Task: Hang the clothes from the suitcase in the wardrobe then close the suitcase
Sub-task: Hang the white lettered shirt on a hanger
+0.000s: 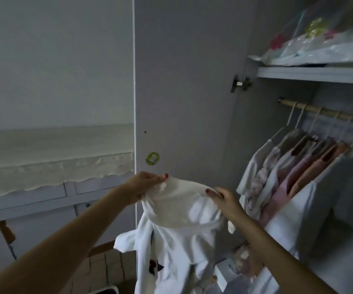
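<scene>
Head view, dim light, standing before open wardrobe.

White garment held up in front of the open wardrobe door, at about waist-to-chest level of view. Top edge stretched between both hands; rest hangs down loose, a sleeve or flap sticking out to lower left. Small dark patch visible near lower left hem; nature unclear.

Left hand: grasping the garment's upper left edge, thumb and fingers pinched on the fabric, red-painted nail showing.

Right hand: grasping the upper right edge, thumb on the near side of the cloth, fingers curled behind it. Red nail showing here too.

Wardrobe interior to the right: wooden rail carrying a row of hangers with hung clothes in white, patterned, pink and peach tones, packed close together. Held garment just left of this row, not touching the rail. No hanger seen in the held garment; neck area too bunched to tell for sure.

Shelf above rail, holding clear plastic bags with coloured contents. Door hinge at shelf level. Round green sticker on door inner face, just above left hand.

Suitcase not in view.
</scene>
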